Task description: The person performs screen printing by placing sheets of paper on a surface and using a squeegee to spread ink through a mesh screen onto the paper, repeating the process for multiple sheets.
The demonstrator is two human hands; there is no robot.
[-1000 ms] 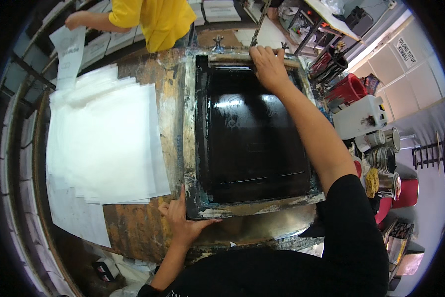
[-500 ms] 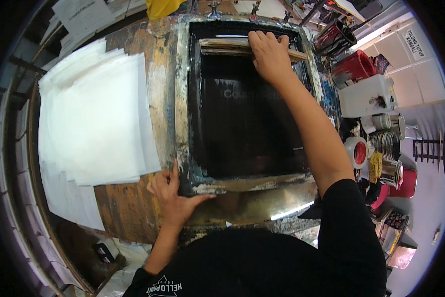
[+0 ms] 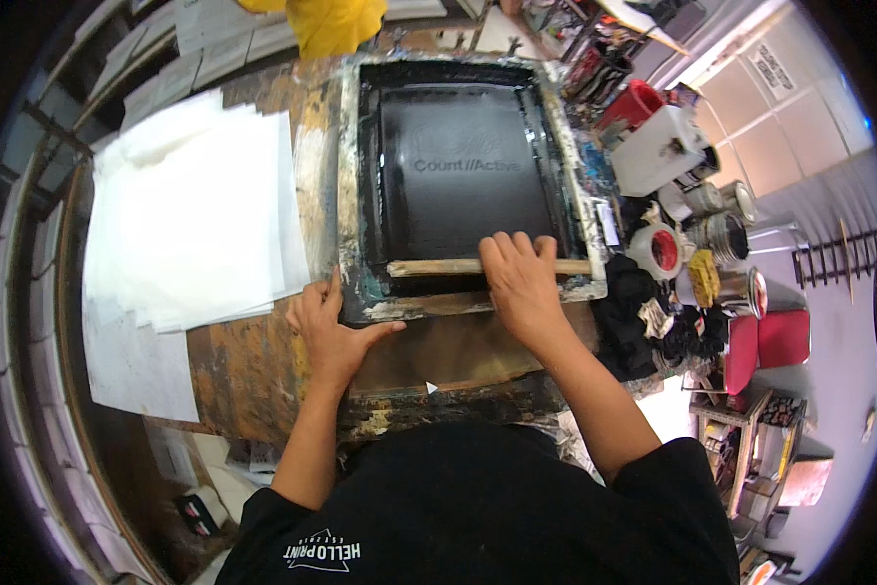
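Note:
A screen printing frame (image 3: 349, 185) with dark, ink-coated mesh lies on the wooden table before me. Faint lettering and a design show through the mesh. My right hand (image 3: 521, 278) is closed around the wooden handle of a squeegee (image 3: 438, 266), which lies crosswise at the frame's near end; its blade is hidden below the wood. At the frame's near left corner rests my left hand (image 3: 329, 327), thumb and forefinger spread along the two outer edges, the other fingers curled. It holds nothing.
Left of the frame lies a stack of white sheets (image 3: 190, 219) on the table (image 3: 234, 361). To the right are black cloths (image 3: 629, 312), a white jerrycan (image 3: 658, 151), a tape roll (image 3: 656, 251) and several cans. Yellow cloth (image 3: 336, 27) hangs beyond the far edge.
My right hand has drawn the squeegee from the frame's far end to its near end. The lettering on the mesh now shows more plainly. My left hand has stayed at the corner.

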